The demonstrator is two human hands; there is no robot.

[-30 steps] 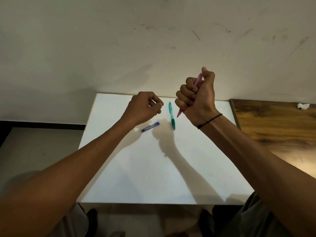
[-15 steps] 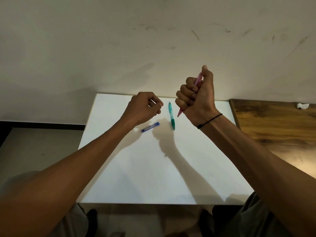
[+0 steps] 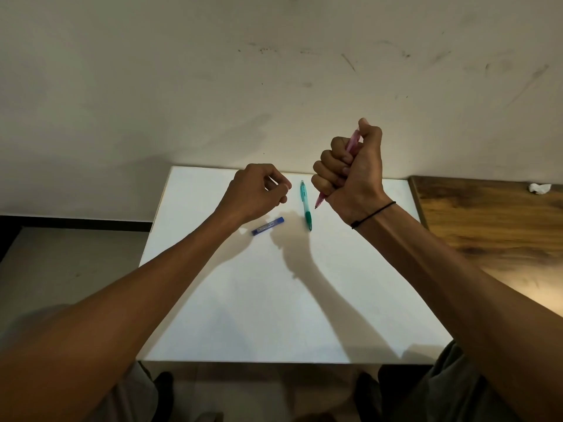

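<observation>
Head view looks down on a white table (image 3: pixel 274 300) set against a scuffed wall. The right hand (image 3: pixel 350 172) is raised over the table's 1 o'clock area, closed in a fist round a pink pen (image 3: pixel 353 141) — thumb on the top end, four fingers wrapped over the barrel, the tip poking out below the little finger and pointing toward 7 o'clock. A black band (image 3: pixel 373 214) circles that wrist. The left hand (image 3: pixel 256 193) hovers at 9 o'clock of the right, apart from the pink pen, fingers curled with the thumb tip meeting the forefinger; whether anything thin sits in that pinch cannot be told. Between the hands a green pen (image 3: pixel 305 205) lies on the table, running 12 to 6. A blue case (image 3: pixel 268 230) lies at its 8 o'clock, near but apart. At 3 o'clock of the white table stands a wooden top (image 3: pixel 487 233) — a white scrap (image 3: pixel 539 188) on it.
</observation>
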